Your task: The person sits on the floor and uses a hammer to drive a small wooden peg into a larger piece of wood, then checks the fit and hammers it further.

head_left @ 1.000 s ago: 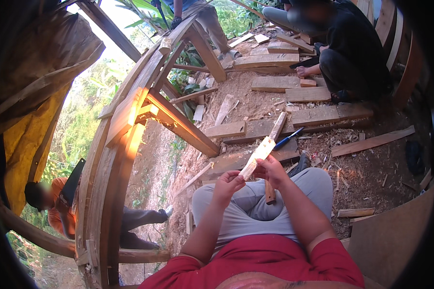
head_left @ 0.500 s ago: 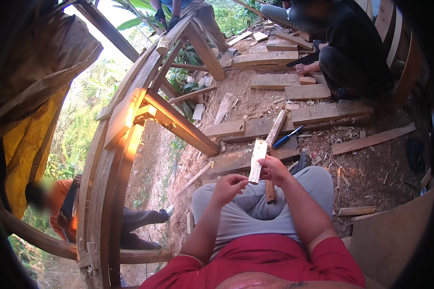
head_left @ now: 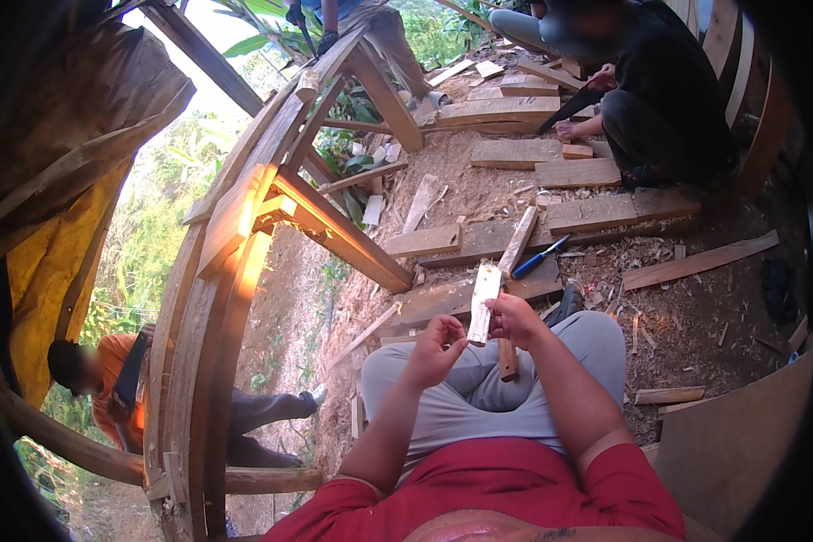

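My right hand grips a short, pale wooden block by its side, holding it upright above my lap. Just left of the block's lower end is my left hand, apart from it, with fingers curled in and the tips pinched; anything between them is too small to tell. Under the right hand a brown wooden bar rests against my crossed legs, its far part hidden by the hand and block. Past the block lie a narrow wooden strip and a blue-handled tool with a thin metal end.
Planks lie across the shaving-strewn ground ahead. A curved timber frame rises at left, with a person in orange beyond it. A crouching person in black handles a saw at far right. Another person stands at the far end.
My left hand has drawn slightly away from the block's lower end and its fingers have curled in. The right hand keeps its grip. The crouching person's saw has come up into view.
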A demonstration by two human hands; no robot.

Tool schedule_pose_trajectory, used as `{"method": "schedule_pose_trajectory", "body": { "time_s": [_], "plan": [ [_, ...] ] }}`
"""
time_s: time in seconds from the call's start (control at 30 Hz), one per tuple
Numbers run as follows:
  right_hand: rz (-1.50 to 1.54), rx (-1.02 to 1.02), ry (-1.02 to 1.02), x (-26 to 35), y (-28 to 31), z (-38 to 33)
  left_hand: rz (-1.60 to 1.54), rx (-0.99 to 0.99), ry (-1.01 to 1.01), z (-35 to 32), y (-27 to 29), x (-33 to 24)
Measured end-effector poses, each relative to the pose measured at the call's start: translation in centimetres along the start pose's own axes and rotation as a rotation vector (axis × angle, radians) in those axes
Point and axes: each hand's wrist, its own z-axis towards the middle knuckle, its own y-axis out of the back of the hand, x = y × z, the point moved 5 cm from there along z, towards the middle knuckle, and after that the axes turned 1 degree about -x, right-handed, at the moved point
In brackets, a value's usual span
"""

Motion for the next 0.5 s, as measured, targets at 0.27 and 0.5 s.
{"method": "schedule_pose_trajectory", "body": {
  "time_s": [0.27,0.5],
  "plan": [
    [-0.016,0.001,-0.021,-0.2,0.0,0.1,-0.005,-0.006,-0.026,-0.3,-0.9,-0.5],
    [0.008,-0.005,-0.004,0.1,-0.3,-0.3,0.041,-0.05,0.005,-0.6,-1.0,-1.2]
  ]
}}
